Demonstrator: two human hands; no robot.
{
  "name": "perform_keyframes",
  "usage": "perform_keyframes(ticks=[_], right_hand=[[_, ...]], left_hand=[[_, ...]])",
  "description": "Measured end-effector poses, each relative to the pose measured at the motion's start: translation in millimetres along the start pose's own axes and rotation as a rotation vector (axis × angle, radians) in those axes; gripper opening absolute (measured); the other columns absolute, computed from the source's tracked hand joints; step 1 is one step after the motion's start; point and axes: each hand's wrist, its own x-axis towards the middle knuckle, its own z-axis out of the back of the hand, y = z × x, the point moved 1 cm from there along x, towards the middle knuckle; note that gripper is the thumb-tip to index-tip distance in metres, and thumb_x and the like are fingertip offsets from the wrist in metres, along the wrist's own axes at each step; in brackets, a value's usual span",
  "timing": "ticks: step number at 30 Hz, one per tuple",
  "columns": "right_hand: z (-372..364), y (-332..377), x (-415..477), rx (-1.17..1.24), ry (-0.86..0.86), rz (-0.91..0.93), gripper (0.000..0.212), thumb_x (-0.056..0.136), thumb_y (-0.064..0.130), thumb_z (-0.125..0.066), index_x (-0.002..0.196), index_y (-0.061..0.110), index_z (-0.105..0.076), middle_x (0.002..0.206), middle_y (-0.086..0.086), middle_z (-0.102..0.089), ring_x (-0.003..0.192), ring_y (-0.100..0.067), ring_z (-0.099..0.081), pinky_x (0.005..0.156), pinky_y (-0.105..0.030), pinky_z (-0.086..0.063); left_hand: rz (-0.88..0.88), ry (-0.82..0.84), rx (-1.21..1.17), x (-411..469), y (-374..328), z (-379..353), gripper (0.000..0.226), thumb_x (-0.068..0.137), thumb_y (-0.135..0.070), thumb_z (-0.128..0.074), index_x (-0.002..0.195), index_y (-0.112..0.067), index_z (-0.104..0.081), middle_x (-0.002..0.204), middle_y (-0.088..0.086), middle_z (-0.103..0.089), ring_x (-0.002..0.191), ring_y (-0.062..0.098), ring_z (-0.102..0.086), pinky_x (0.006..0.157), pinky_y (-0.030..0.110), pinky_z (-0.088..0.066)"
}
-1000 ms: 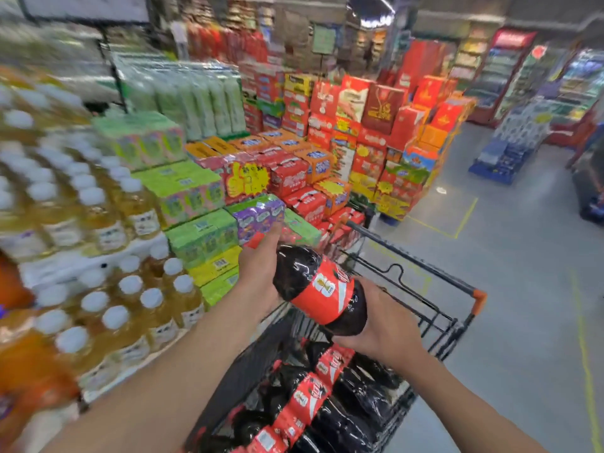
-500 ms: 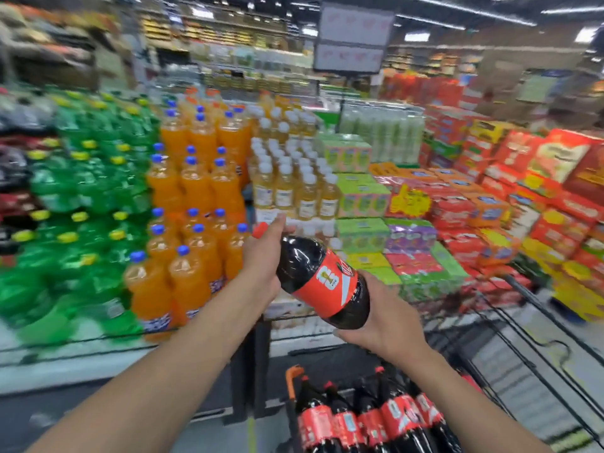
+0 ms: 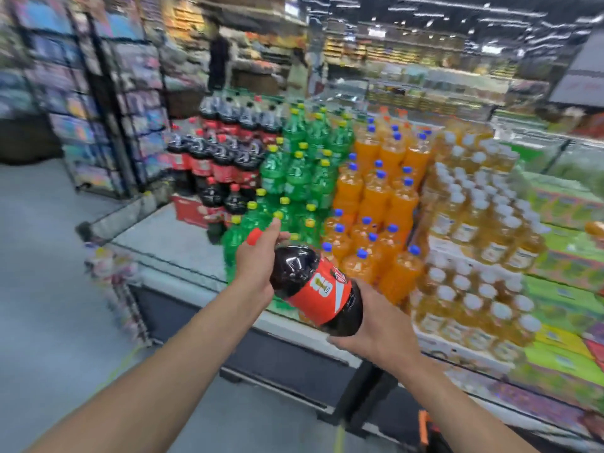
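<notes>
I hold a large dark cola bottle (image 3: 313, 289) with a red label and red cap, tilted with its cap up and to the left, in front of a low display platform (image 3: 170, 237). My left hand (image 3: 258, 259) grips its neck and shoulder. My right hand (image 3: 376, 325) cups its base from below, fingers curled round it. On the platform behind stand stacked cola bottles (image 3: 222, 158), green soda bottles (image 3: 297, 178), orange soda bottles (image 3: 376, 204) and pale yellow bottles (image 3: 474, 223).
A magazine rack (image 3: 98, 119) stands at the left beyond bare grey floor. Green and coloured cartons (image 3: 562, 256) fill the right. An orange cart handle tip (image 3: 425, 426) shows at the bottom. A person (image 3: 219, 57) stands far back.
My view has swung left, away from the cart, which has dropped almost out of sight. Both hands keep the same hold on the cola bottle, now facing the soda display.
</notes>
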Motion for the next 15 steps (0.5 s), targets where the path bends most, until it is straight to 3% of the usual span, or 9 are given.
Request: perform_keyframes(ticks=[6, 12, 15], right_hand=[[-72, 114, 42, 0.064, 0.076, 0.106, 0.111, 0.052, 0.075, -0.079, 0.147, 0.04, -0.035, 0.134, 0.023, -0.059, 0.124, -0.005, -0.057, 0.089, -0.032, -0.053], [-122, 214, 81, 0.078, 0.135, 0.225, 0.106, 0.051, 0.076, -0.077, 0.143, 0.044, -0.035, 0.128, 0.025, -0.061, 0.119, -0.007, -0.06, 0.086, -0.034, -0.054], [-139, 253, 102, 0.073, 0.157, 0.296, 0.105, 0.052, 0.075, -0.077, 0.143, 0.044, -0.035, 0.128, 0.023, -0.06, 0.118, -0.008, -0.059, 0.086, -0.033, -0.053]], left_hand=[[-0.034, -0.125, -0.02, 42, -56, 127, 0.031, 0.092, -0.036, -0.077, 0.075, -0.01, -0.072, 0.069, 0.005, -0.074, 0.054, 0.017, -0.071, 0.05, 0.027, -0.055], [-0.043, -0.23, -0.015, 69, -108, 229, 0.033, 0.092, -0.04, -0.077, 0.084, -0.008, -0.075, 0.077, 0.009, -0.078, 0.067, 0.024, -0.076, 0.07, 0.04, -0.063], [-0.053, -0.277, -0.028, 82, -128, 268, 0.035, 0.09, -0.044, -0.077, 0.088, -0.008, -0.078, 0.084, 0.011, -0.08, 0.076, 0.028, -0.078, 0.072, 0.04, -0.065]])
